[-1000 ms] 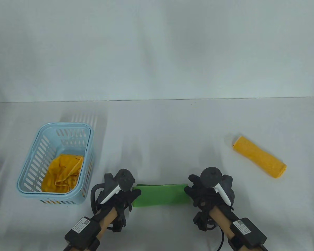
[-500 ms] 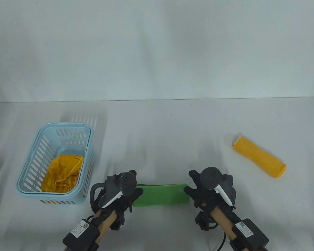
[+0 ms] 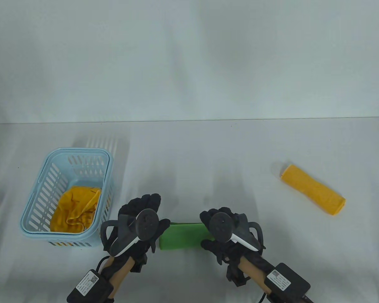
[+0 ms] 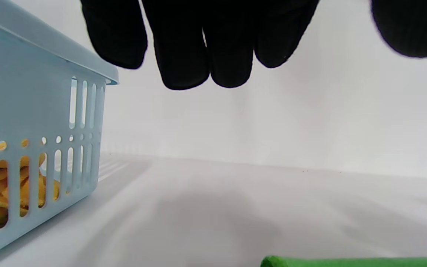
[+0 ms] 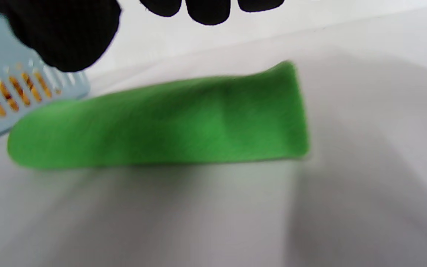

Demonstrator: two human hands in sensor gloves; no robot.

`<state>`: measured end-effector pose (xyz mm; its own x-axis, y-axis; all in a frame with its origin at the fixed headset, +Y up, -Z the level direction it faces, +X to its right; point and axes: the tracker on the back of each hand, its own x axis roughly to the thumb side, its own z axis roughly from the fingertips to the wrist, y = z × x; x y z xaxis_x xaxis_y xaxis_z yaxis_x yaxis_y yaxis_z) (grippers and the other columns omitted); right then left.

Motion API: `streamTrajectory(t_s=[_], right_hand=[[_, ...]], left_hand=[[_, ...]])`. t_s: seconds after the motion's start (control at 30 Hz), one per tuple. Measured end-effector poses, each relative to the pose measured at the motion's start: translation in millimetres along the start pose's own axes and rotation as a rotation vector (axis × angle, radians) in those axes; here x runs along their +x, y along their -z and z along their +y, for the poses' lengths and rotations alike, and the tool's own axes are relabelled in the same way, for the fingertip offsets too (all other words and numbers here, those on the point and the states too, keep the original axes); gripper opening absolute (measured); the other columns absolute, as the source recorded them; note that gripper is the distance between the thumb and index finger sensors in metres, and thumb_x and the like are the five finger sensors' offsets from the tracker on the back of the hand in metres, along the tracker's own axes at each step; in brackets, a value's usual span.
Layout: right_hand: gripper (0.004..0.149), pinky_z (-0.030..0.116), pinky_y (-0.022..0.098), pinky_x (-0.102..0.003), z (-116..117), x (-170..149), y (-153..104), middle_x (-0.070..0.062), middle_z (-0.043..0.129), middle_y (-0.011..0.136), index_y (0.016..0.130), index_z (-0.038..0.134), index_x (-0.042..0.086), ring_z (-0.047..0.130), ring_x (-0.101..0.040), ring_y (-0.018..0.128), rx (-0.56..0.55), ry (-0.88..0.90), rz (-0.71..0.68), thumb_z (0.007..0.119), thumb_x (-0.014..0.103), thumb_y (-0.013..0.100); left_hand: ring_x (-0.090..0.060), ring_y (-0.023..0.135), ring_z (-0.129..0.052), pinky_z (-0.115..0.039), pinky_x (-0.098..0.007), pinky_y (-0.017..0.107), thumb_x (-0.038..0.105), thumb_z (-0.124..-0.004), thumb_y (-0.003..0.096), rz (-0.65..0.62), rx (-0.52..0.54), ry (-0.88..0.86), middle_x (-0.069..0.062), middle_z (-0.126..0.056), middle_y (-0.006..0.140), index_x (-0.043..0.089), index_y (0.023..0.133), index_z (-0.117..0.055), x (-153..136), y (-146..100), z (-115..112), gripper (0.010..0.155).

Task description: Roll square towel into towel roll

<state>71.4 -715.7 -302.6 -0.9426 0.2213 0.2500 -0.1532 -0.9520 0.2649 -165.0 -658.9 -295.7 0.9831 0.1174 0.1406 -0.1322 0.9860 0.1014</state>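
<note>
**Both hands shifted left along the green towel**

Since the earlier frame the right hand moved left over the green towel; the left hand lifted, fingers straight, holding nothing. Right-hand fingers extended above the towel; contact unclear. Towel lies folded flat, right of the blue basket. Yellow roll sits well right of the towel.

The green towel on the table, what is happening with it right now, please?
A person in black sensor gloves is working on the green towel, which lies rolled or folded near the table's front edge. The left hand is lifted beside its left end, fingers straight, holding nothing. The right hand hovers over its right end, not gripping it. A finished yellow roll lies to the right; a blue basket holds another yellow towel.
</note>
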Motion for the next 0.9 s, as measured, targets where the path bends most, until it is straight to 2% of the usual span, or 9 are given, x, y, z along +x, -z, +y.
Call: streamTrajectory(t_s=[0.23,0.37,0.53,0.67,0.9], right_hand=[[0.093,0.036,0.076,-0.062,23.8,27.9,32.1,0.008,0.033,0.112,0.101,0.03,0.036,0.032,-0.032,0.11,0.165,-0.157,0.005,0.078,0.064,0.026],[0.094,0.035,0.076,-0.063,34.6,33.1,42.8,0.008,0.033,0.112,0.101,0.03,0.035,0.032,-0.032,0.109,0.234,-0.225,0.034,0.078,0.064,0.025],[0.091,0.038,0.075,-0.062,42.4,36.4,48.3,0.005,0.04,0.11,0.101,0.035,0.033,0.04,-0.031,0.107,0.227,-0.279,0.05,0.079,0.061,0.026],[0.086,0.044,0.074,-0.06,40.6,40.1,53.7,0.002,0.049,0.104,0.098,0.043,0.029,0.053,-0.03,0.099,0.192,-0.268,0.049,0.082,0.057,0.026],[0.077,0.047,0.073,-0.059,37.6,39.7,66.3,0.004,0.059,0.094,0.091,0.056,0.03,0.061,-0.029,0.089,0.255,-0.179,0.065,0.088,0.052,0.025]], left_hand=[[-0.033,0.099,-0.078,-0.064,-0.057,0.072,0.065,-0.074,0.0316,-0.003,0.0,-0.011,0.0,-0.071,0.109,0.031,0.105,-0.059,-1.5,-1.2,2.0,0.082],[-0.033,0.099,-0.078,-0.064,-0.058,0.072,0.065,-0.074,0.0317,-0.007,-0.007,-0.005,0.0,-0.07,0.109,0.031,0.105,-0.059,-0.8,-1.1,2.2,0.082],[-0.033,0.099,-0.078,-0.064,-0.058,0.072,0.065,-0.074,0.0318,-0.006,-0.009,-0.007,0.0,-0.07,0.109,0.031,0.105,-0.059,-1.0,-1.0,2.4,0.082],[-0.034,0.099,-0.077,-0.064,-0.058,0.072,0.065,-0.074,0.0318,-0.004,-0.01,-0.007,0.0,-0.07,0.109,0.031,0.105,-0.06,-1.3,-0.7,2.2,0.082],[-0.034,0.099,-0.077,-0.064,-0.058,0.072,0.065,-0.074,0.032,-0.002,-0.016,-0.009,0.0,-0.07,0.109,0.031,0.105,-0.06,-1.4,-0.1,2.1,0.082]])
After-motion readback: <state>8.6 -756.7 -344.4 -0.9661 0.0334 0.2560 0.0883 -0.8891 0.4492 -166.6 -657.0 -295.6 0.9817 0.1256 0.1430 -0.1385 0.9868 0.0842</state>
